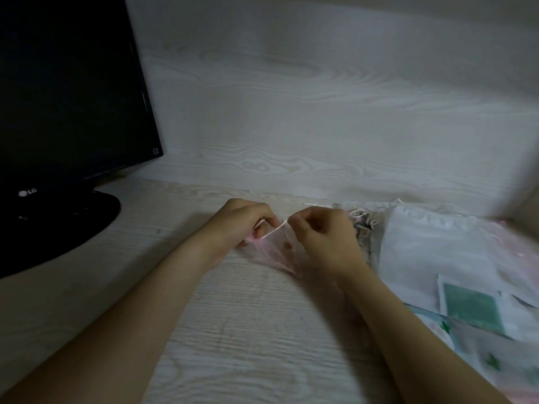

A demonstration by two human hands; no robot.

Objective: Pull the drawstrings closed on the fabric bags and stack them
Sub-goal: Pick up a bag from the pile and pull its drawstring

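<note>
We judge it midway: our left hand [245, 223] and right hand [323, 240] each pinch the pink bag [271, 258]'s drawstring [274, 230], not yet stacked

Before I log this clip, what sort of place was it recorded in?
Likely a desk at home or in an office: a black LG monitor stands on a pale wood-grain desktop against a matching back panel, with fabric bags piled at the right.

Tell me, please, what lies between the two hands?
A drawstring runs from the left hand to the right hand above the pink fabric bag; head view.
</note>
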